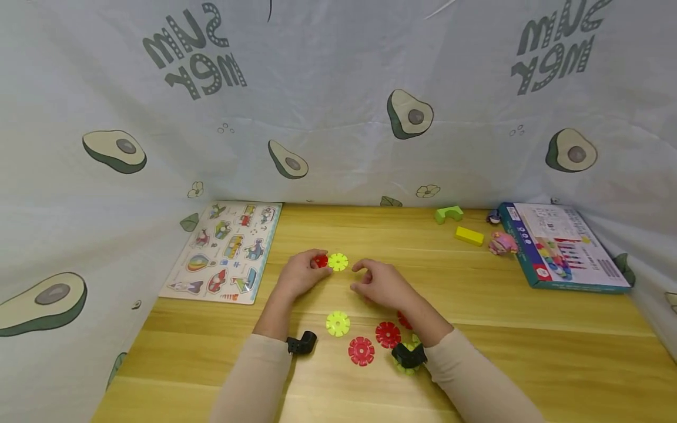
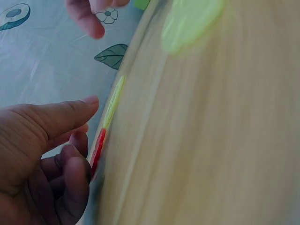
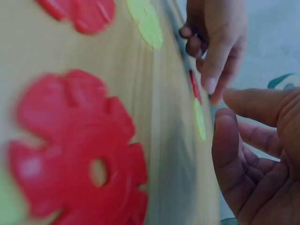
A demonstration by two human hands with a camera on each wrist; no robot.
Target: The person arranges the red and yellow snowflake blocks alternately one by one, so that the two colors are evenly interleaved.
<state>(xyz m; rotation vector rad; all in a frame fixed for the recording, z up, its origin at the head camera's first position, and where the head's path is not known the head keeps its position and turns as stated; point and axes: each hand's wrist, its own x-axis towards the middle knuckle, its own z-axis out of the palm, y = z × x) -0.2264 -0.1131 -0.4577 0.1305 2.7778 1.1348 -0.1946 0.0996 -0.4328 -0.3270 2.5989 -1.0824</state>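
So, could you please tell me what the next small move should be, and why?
I'd probably lower the right grip to the red disc nearest the person and pick it up: that grip looks empty, and the far red disc and far yellow disc already lie side by side, so another red might extend the row.

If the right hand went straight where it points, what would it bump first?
The right hand would probably meet the yellow plastic flower disc by the left hand first, though height is unclear.
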